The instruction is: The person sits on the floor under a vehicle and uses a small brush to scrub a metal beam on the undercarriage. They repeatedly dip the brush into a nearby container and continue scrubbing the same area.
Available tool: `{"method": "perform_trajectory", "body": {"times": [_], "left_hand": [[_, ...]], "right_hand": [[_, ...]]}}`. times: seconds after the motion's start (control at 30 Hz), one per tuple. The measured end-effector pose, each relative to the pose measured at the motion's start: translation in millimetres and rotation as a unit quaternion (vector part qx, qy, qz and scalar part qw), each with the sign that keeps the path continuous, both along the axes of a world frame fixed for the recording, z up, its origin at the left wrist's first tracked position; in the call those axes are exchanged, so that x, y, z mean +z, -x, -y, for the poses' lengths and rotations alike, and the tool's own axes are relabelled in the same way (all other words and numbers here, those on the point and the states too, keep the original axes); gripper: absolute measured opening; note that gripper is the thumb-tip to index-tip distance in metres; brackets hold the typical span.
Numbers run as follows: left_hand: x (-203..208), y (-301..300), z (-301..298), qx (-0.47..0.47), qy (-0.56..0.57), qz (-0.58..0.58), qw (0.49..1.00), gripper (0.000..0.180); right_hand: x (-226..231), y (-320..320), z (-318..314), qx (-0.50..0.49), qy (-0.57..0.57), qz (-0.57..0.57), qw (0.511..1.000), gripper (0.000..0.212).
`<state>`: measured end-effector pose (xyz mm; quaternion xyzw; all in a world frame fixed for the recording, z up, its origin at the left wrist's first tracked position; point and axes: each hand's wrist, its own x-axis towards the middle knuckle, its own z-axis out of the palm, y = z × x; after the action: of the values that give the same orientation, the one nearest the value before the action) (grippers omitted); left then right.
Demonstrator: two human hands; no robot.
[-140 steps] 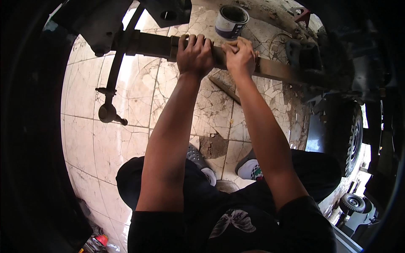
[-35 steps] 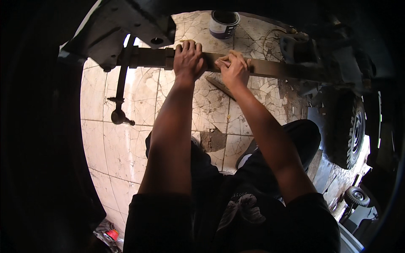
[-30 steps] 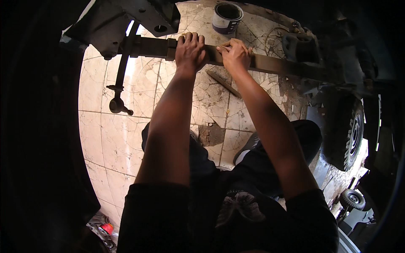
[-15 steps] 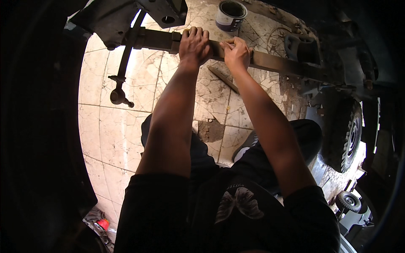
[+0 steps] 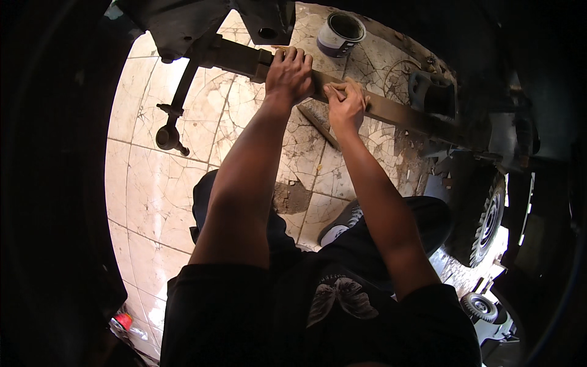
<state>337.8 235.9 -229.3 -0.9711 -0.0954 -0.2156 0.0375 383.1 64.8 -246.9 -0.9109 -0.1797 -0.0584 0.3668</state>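
Note:
A long, flat metal bar runs across under the dark vehicle parts, sloping down to the right. My left hand rests on it with the fingers curled over its far edge. Just right of it, my right hand is closed at the bar, thumb pressed toward bent fingers; whatever is between them, if anything, is too small to make out. A rod with a ball joint at its near end hangs left of the bar. Below the bar, a narrow strip lies on the floor.
Beyond the bar stands an open paint can on the cracked tile floor. A dark bracket hangs at the top. Tyres are at the right, and a red item lies low at the left.
The whole view has shifted and tilted a little, so the bar slopes more. Both hands remain at about the same places on the bar, the right one turned slightly.

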Motion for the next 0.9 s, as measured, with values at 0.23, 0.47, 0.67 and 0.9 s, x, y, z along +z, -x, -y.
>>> {"method": "perform_trajectory", "body": {"times": [0.23,0.47,0.67,0.9], "left_hand": [[6,-5,5,-0.014,0.035,-0.012,0.999,0.025],[1,2,2,-0.016,0.041,0.019,0.999,0.026],[-1,-2,5,-0.021,0.052,0.025,0.998,0.024],[-1,0,1,-0.021,0.041,0.015,0.999,0.027]], "right_hand": [[12,-28,-8,-0.023,0.057,0.034,0.998,0.024],[-4,-1,-2,-0.037,0.036,0.031,0.998,0.031],[3,-39,-26,-0.049,0.062,0.024,0.997,0.026],[-12,-29,-17,-0.060,-0.197,-0.029,0.978,0.018]]}}
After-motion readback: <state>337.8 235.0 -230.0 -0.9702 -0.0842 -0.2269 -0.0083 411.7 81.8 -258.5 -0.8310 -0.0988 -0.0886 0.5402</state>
